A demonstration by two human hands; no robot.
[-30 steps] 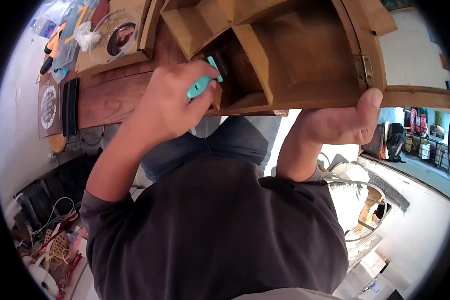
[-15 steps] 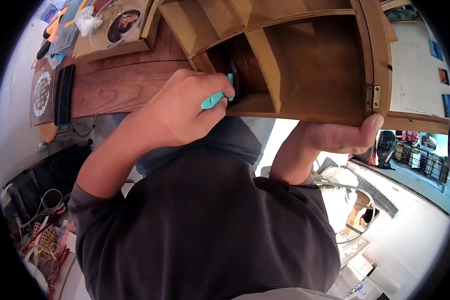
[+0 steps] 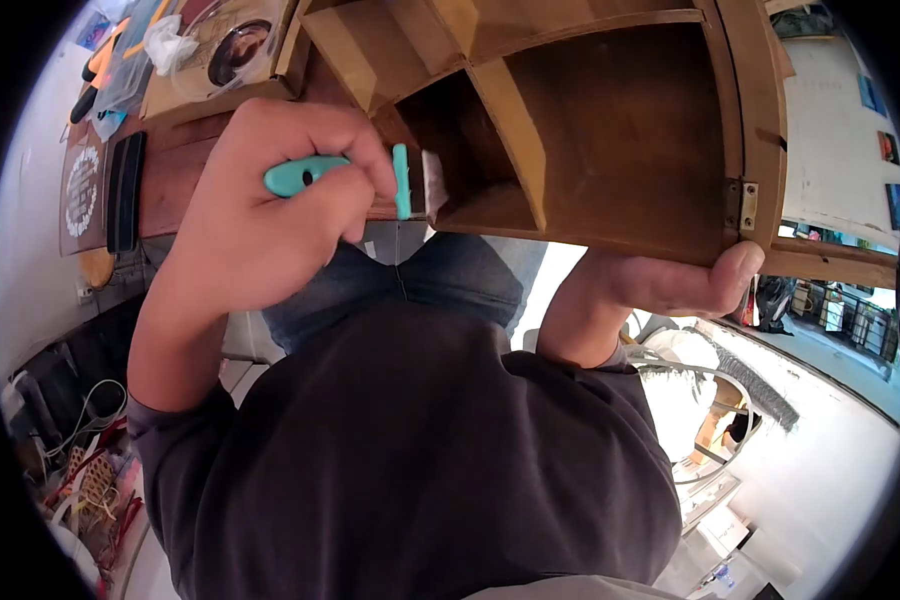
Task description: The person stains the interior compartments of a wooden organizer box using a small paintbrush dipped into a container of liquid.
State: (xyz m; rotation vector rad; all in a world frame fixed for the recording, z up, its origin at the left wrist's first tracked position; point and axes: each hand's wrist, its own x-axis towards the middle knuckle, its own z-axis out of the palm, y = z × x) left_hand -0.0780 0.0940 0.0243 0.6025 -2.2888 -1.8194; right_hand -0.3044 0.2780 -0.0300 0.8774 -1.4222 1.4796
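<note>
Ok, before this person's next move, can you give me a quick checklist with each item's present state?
1. Teal-handled tool gripped in the left hand: ok.
2. Right hand at the wooden cabinet's near edge, beside the hinge: ok.
3. Tool head well inside the small compartment: not ok, it is at the compartment's left side.
4. Tool head touching the wood: cannot tell.
5. Left hand apart from the cardboard box behind it: cannot tell, they overlap closely in this view.
6. Hinge screws tight: cannot tell, too small.
</note>
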